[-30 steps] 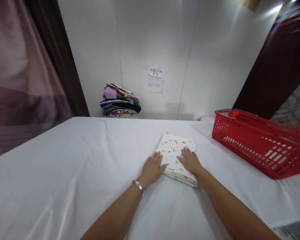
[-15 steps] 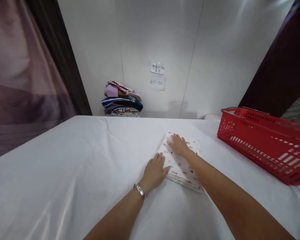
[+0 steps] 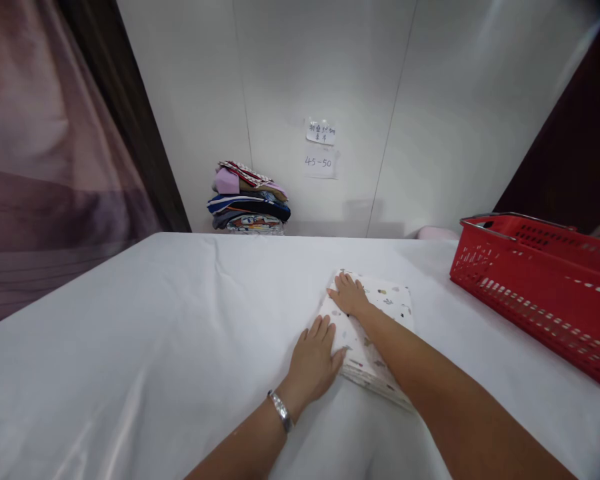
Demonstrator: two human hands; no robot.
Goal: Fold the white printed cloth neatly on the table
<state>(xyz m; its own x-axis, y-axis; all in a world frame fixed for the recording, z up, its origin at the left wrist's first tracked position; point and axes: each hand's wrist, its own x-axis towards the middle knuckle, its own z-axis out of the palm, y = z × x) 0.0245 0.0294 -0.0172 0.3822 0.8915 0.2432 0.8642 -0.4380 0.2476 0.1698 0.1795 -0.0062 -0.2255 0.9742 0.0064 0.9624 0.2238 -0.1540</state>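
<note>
White folded cloth (image 3: 380, 313) | both hands flat, released: left hand (image 3: 314, 360), right hand (image 3: 349, 297) | red basket (image 3: 540, 287) right, contents unclear

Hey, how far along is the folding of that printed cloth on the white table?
The printed cloth already lies folded into a compact rectangle. In hand: the right hand presses flat on its far corner, the left hand against its near-left edge. It is not yet with the stack of folded clothes.
</note>
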